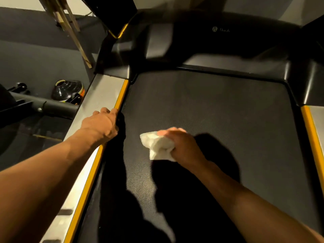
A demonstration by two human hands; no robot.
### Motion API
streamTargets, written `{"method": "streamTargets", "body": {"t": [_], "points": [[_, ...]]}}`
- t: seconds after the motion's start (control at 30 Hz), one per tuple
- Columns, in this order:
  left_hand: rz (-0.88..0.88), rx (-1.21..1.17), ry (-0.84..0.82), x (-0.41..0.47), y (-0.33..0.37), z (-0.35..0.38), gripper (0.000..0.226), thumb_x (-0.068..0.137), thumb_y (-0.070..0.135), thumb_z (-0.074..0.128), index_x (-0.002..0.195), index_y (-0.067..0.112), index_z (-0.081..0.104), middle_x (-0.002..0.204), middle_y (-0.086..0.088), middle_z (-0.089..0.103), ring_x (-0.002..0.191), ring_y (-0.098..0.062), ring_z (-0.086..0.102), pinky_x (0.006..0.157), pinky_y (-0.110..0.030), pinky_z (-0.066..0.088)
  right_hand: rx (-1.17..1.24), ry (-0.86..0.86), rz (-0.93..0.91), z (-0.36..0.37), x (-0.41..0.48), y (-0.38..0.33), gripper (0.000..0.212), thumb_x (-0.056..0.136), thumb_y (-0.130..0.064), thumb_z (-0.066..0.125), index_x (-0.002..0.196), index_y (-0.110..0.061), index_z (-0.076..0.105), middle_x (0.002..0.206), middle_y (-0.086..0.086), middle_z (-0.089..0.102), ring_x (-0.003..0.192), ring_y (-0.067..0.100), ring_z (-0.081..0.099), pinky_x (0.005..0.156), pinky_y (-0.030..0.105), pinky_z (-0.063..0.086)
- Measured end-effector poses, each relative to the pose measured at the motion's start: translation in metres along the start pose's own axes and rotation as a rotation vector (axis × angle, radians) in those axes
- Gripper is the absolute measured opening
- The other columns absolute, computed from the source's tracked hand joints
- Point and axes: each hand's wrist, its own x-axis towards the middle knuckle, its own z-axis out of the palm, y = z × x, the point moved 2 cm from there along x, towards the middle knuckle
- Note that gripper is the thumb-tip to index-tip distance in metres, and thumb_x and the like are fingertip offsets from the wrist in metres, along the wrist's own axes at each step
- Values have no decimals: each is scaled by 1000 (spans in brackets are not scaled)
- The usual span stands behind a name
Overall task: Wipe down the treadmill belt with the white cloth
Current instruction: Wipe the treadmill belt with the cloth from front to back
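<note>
The dark textured treadmill belt [219, 111] fills the middle of the head view. My right hand [182, 146] grips a crumpled white cloth [158, 146] and holds it down on the belt, left of centre. My left hand [101, 123] rests on the grey side rail [103, 95] at the belt's left edge, fingers curled over its yellow strip. My arms throw dark shadows on the near part of the belt.
A yellow-edged rail [313, 137] runs along the right side. The black motor cover [228, 37] and console uprights rise at the far end. On the floor to the left lie a grey machine bar [52, 106], a striped black object [68, 92] and leaning wooden sticks [73, 32].
</note>
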Motion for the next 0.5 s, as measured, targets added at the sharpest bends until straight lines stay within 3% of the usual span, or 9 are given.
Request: {"method": "streamTargets", "body": {"t": [0.1, 0.2, 0.27, 0.4, 0.5], "points": [[-42, -14, 44, 3, -2, 5, 62, 89, 28, 60, 142, 19, 29, 135, -14, 38, 120, -37, 44, 97, -52, 45, -141, 184, 141, -23, 38, 18, 39, 81, -13, 62, 118, -28, 63, 110, -3, 63, 101, 23, 59, 83, 29, 43], [-25, -36, 105, 11, -4, 3, 62, 88, 24, 61, 142, 18, 31, 136, -13, 39, 119, -37, 46, 97, -51, 45, -77, 175, 273, -15, 48, 27, 41, 85, -21, 64, 126, -20, 59, 124, 1, 61, 114, 21, 55, 95, 30, 42], [-22, -57, 139, 18, -5, -2, 62, 87, 22, 62, 142, 17, 34, 136, -14, 41, 117, -39, 48, 97, -50, 45, -51, 158, 210, 7, 32, 18, 39, 76, -19, 68, 115, -15, 65, 113, 3, 65, 106, 22, 55, 93, 30, 42], [-39, -151, 216, 13, -2, 5, 58, 83, 21, 64, 136, 13, 41, 131, -14, 44, 116, -41, 47, 95, -52, 45, 49, -15, 43, 31, -5, -29, 42, 72, -16, 41, 103, -11, 68, 101, 4, 67, 95, 20, 52, 87, 28, 41], [-13, -182, 261, 1, -4, 13, 55, 84, 23, 62, 133, 10, 42, 135, -16, 42, 121, -40, 40, 98, -54, 40, 115, 194, 161, 12, 9, -29, 46, 61, -2, 50, 103, -6, 68, 104, 10, 68, 96, 29, 59, 88, 23, 37]]}}
